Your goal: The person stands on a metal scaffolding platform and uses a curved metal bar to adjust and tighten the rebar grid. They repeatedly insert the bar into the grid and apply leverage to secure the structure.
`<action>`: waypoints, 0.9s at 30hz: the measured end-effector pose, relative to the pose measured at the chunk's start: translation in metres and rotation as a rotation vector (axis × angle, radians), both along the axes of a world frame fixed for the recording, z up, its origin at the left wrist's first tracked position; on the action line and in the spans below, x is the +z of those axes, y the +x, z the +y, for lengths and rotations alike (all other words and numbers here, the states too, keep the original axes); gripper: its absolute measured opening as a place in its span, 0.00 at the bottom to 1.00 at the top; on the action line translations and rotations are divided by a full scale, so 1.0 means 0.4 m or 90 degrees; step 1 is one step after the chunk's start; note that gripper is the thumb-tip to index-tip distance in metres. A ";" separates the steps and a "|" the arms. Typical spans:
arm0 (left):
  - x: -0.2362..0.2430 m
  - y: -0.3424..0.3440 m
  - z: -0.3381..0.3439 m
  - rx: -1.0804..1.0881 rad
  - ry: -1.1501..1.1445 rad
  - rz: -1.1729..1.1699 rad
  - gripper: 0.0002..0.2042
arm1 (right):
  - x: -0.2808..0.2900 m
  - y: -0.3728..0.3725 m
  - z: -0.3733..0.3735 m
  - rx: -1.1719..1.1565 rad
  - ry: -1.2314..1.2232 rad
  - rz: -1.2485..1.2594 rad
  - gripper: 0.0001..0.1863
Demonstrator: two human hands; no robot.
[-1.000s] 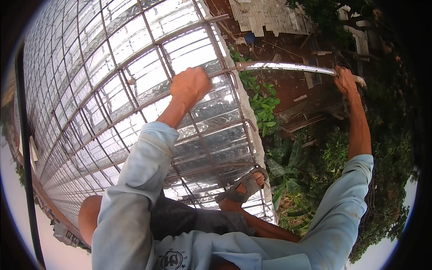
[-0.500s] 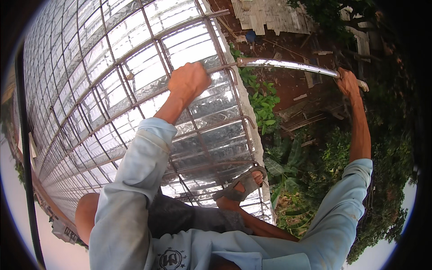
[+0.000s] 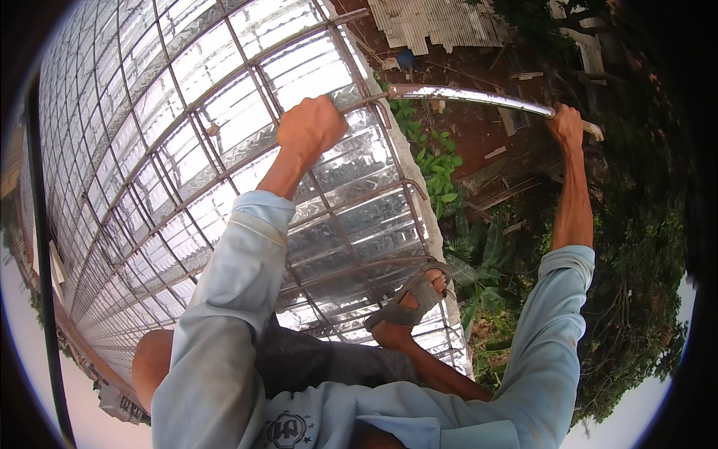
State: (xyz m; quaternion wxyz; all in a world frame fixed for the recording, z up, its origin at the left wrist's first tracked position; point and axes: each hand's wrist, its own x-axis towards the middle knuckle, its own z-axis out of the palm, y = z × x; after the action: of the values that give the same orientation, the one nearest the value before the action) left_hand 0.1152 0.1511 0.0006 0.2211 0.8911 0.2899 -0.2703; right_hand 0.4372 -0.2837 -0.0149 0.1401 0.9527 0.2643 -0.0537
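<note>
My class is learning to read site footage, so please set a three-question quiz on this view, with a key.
1. Which hand holds the shiny metal tube? (a) left (b) right (c) neither
2. True or false: the left hand is closed in a fist above the shiny sheeting.
3. Fill in: the visible foot wears a ____.

Key: 1. b, the right hand; 2. true; 3. sandal.

From here, left hand (image 3: 313,126) hides a stretch of steel bar (image 3: 366,100); its fingertips I can't see. Bar's end lost at silver pipe's (image 3: 471,96) mouth. Right hand (image 3: 566,123) covers part of pipe. Shirt (image 3: 329,411) cut off at lower edge. Blue object (image 3: 404,58) too small to identify.
</note>
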 end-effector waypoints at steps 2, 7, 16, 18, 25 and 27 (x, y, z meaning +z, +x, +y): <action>0.012 0.010 -0.009 -0.005 -0.005 0.015 0.17 | 0.013 -0.014 -0.015 -0.021 -0.012 -0.012 0.17; 0.026 0.002 -0.007 0.007 -0.011 0.003 0.17 | 0.046 -0.085 -0.019 -0.064 -0.003 -0.040 0.16; 0.000 -0.003 -0.002 -0.007 -0.033 -0.020 0.17 | 0.069 -0.338 -0.108 -0.176 -0.043 -0.107 0.18; 0.002 -0.010 0.007 -0.003 -0.039 -0.019 0.17 | 0.066 -0.441 -0.114 -0.241 -0.031 -0.135 0.18; 0.018 -0.005 0.007 -0.005 -0.079 -0.037 0.16 | 0.088 -0.451 -0.152 -0.240 -0.056 -0.021 0.14; -0.002 -0.007 0.004 0.024 -0.075 -0.045 0.16 | 0.097 -0.462 -0.174 -0.201 0.022 0.059 0.10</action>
State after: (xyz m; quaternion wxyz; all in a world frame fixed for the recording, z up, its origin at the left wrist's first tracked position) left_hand 0.1123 0.1528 -0.0003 0.2883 0.8799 0.2824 -0.2506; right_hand 0.2523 -0.3534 0.0239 0.1013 0.9811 0.1182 -0.1147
